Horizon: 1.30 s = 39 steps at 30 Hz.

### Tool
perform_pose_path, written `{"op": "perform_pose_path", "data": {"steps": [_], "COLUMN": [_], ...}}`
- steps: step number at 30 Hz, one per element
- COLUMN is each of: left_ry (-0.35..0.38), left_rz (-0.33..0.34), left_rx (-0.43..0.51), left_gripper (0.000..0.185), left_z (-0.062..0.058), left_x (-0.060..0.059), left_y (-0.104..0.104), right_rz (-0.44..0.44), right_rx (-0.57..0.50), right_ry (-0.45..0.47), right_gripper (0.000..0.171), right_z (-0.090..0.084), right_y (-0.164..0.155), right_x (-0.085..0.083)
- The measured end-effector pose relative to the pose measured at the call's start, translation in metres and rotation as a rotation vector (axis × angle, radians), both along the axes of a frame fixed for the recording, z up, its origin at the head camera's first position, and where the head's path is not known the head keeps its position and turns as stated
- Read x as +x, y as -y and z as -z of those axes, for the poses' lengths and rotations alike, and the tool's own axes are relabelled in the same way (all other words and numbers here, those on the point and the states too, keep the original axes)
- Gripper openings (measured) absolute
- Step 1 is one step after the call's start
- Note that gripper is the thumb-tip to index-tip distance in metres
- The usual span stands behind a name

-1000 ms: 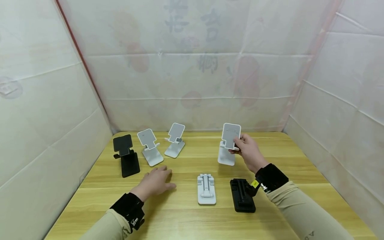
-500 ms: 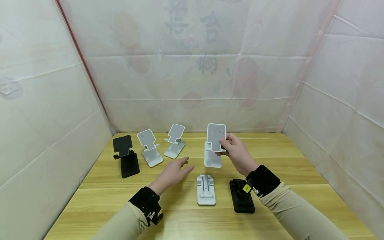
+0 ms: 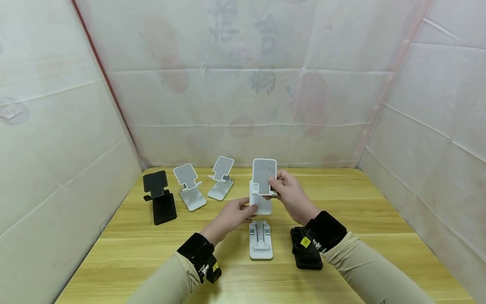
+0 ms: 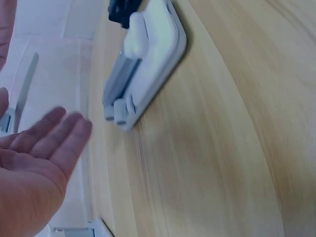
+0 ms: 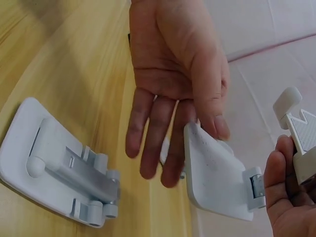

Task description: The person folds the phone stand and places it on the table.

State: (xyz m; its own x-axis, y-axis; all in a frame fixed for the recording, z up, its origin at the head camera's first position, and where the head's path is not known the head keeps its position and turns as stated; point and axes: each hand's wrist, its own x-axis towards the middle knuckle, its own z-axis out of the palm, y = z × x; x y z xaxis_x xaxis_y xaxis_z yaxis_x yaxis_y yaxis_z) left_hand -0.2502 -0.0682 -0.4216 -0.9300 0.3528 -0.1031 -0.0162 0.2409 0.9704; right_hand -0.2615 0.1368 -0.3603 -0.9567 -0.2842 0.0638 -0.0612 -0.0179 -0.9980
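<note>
The held stand at frame centre is white, with faint grey speckling on its plate. The folded stand below it is white with a light grey arm. The folded stand to its right is black. At left, one open stand is black; the two open stands beside it are white with grey plates. The table is yellow-tan with wood-grain streaks. The sleeves are beige; the wristbands are black. The wall sheeting is translucent white over faded red shapes and dark characters.
</note>
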Motion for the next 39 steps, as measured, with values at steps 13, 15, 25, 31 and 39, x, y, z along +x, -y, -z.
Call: {"op": "perform_pose_path", "data": {"steps": [13, 15, 25, 31, 39], "left_ry": [0.178, 0.183, 0.232, 0.236, 0.217], "left_rz": [-0.054, -0.063, -0.103, -0.076, -0.053], "left_rx": [0.359, 0.359, 0.390, 0.391, 0.394], "left_gripper": [0.042, 0.042, 0.045, 0.044, 0.042], "left_z": [0.000, 0.000, -0.003, -0.001, 0.000], "left_x": [0.001, 0.001, 0.005, 0.007, 0.008], "left_y": [-0.002, -0.001, 0.004, 0.005, 0.006], "right_rz": [-0.043, -0.036, 0.033, 0.030, 0.053], "right_rx": [0.008, 0.035, 0.235, 0.346, 0.450], "right_ry": [-0.011, -0.017, -0.088, -0.131, -0.190], "right_gripper": [0.026, 0.027, 0.026, 0.019, 0.014], "right_z": [0.002, 0.001, -0.007, -0.006, -0.004], "right_y": [0.000, 0.000, -0.006, -0.010, -0.011], "right_x": [0.002, 0.002, 0.000, -0.001, -0.002]}}
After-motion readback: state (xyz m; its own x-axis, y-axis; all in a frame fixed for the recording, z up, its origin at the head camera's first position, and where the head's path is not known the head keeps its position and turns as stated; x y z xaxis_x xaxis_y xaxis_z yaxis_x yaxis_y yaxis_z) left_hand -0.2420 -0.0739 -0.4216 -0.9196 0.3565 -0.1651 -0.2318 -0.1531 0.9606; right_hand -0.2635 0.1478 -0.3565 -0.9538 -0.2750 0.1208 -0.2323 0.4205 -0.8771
